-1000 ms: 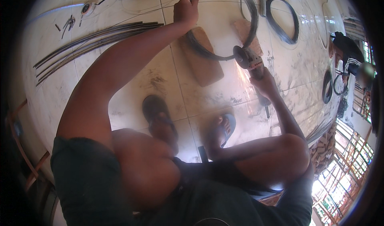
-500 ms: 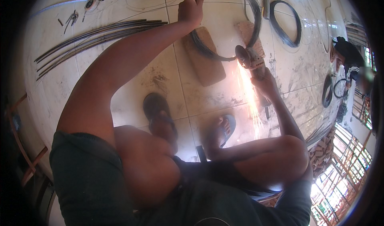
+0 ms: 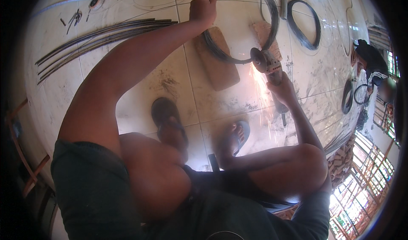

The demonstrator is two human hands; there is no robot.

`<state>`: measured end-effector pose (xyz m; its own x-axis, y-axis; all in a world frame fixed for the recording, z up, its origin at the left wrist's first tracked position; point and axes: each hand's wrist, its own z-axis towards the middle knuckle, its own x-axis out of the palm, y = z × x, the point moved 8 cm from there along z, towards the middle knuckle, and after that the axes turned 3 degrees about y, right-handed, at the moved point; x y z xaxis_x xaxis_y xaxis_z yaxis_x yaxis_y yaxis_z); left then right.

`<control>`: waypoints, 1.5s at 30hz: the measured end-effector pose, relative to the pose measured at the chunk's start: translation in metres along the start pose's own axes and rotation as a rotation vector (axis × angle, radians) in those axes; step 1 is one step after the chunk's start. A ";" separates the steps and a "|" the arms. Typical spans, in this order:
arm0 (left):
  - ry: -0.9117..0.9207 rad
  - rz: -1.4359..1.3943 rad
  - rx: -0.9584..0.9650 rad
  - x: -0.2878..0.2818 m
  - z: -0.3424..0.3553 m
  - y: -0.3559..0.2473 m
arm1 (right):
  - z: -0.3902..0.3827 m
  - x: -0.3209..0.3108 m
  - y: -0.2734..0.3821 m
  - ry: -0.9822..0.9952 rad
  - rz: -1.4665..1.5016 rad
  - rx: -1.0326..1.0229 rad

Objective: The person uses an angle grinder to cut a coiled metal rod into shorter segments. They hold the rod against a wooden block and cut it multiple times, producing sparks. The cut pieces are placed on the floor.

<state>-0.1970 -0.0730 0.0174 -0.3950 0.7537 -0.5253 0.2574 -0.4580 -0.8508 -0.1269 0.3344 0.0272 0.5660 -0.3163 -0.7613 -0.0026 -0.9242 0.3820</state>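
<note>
My left hand (image 3: 203,9) is closed around the upper left side of a coil of dark wire (image 3: 272,14). In my right hand (image 3: 282,89) is an angle grinder (image 3: 273,65), gripped by its body. The grinder's disc (image 3: 258,60) meets the coil's lower edge, and orange sparks (image 3: 261,87) stream down from there toward my feet. Under the coil's left part lies a brown block (image 3: 217,61); a second, rougher reddish block (image 3: 267,38) sits beneath its right part.
Several long dark rods (image 3: 106,34) lie on the tiled floor at left, with a tape measure (image 3: 96,2) beyond them. Another wire coil (image 3: 304,25) rests at right, beside a metal pipe (image 3: 283,2). A person (image 3: 374,63) is at the far right. My sandalled feet (image 3: 170,121) are below the blocks.
The spark stream has grown thinner and dimmer. Both hands, the coil and the grinder stay almost where they were.
</note>
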 end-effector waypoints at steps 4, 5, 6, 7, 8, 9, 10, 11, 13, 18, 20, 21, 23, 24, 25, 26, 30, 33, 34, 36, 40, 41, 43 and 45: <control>0.030 0.003 -0.031 -0.001 -0.001 0.001 | 0.002 0.003 0.001 -0.011 0.028 -0.031; 0.022 0.002 -0.031 -0.003 -0.002 0.002 | 0.004 0.006 0.001 -0.018 0.040 -0.054; 0.013 0.001 -0.032 -0.006 -0.004 0.003 | 0.007 0.011 -0.003 0.009 0.086 -0.028; 0.010 -0.010 -0.028 -0.004 -0.003 0.001 | 0.006 0.010 -0.008 0.028 0.126 0.006; 0.017 -0.019 -0.024 -0.002 -0.002 -0.001 | 0.005 0.009 -0.012 0.047 0.167 0.040; 0.024 -0.028 -0.021 0.001 -0.002 -0.003 | 0.004 0.006 -0.015 0.036 0.078 0.049; 0.025 -0.027 -0.026 0.001 -0.002 0.001 | 0.002 0.003 -0.007 0.036 -0.009 0.050; 0.010 -0.010 -0.013 -0.001 -0.002 0.003 | 0.001 0.001 0.001 0.036 -0.096 0.051; -0.014 0.019 0.018 -0.003 -0.001 0.002 | 0.000 0.001 0.008 0.049 -0.001 0.050; 0.018 0.000 -0.002 0.002 0.001 -0.002 | 0.004 0.005 -0.012 0.022 0.046 0.006; 0.012 0.003 0.000 0.000 0.000 0.002 | 0.004 0.005 -0.008 0.045 -0.014 0.045; 0.003 0.005 0.007 0.000 0.000 0.003 | 0.003 0.004 -0.003 0.047 -0.006 0.033; -0.004 -0.005 -0.006 0.003 0.002 0.008 | 0.001 0.003 0.003 0.046 0.005 0.005; -0.002 -0.015 -0.029 0.006 0.003 0.011 | 0.002 0.004 0.004 0.055 0.042 -0.012; 0.004 -0.028 -0.048 0.010 0.004 0.013 | 0.003 0.004 0.002 0.059 0.079 -0.025; 0.007 -0.031 -0.043 0.012 0.005 0.013 | 0.004 0.005 0.000 0.064 0.116 -0.038; 0.003 -0.040 -0.031 0.015 0.006 0.014 | 0.004 0.003 -0.007 0.022 -0.044 0.025; -0.087 -0.022 -0.012 0.011 0.008 0.018 | 0.002 0.003 0.001 0.037 -0.027 0.043; -0.124 -0.015 0.003 0.009 0.009 0.016 | 0.003 0.004 -0.002 0.036 -0.027 0.046; -0.109 -0.017 0.006 0.012 0.010 0.016 | 0.004 0.003 -0.007 0.019 -0.037 0.028; -0.061 -0.072 -0.051 0.010 0.007 0.014 | -0.001 0.001 0.001 0.019 -0.035 0.035; -0.061 -0.066 -0.052 0.008 0.006 0.014 | -0.002 0.001 0.005 0.035 -0.024 0.057; -0.057 -0.060 -0.048 0.008 0.006 0.014 | 0.000 0.002 0.001 0.034 -0.022 0.053; -0.075 -0.052 -0.015 0.009 0.009 0.012 | 0.002 0.004 -0.008 0.019 0.006 0.038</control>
<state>-0.2051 -0.0756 0.0028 -0.4725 0.7386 -0.4808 0.2481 -0.4120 -0.8768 -0.1263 0.3397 0.0203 0.5813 -0.3182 -0.7489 -0.0375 -0.9299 0.3660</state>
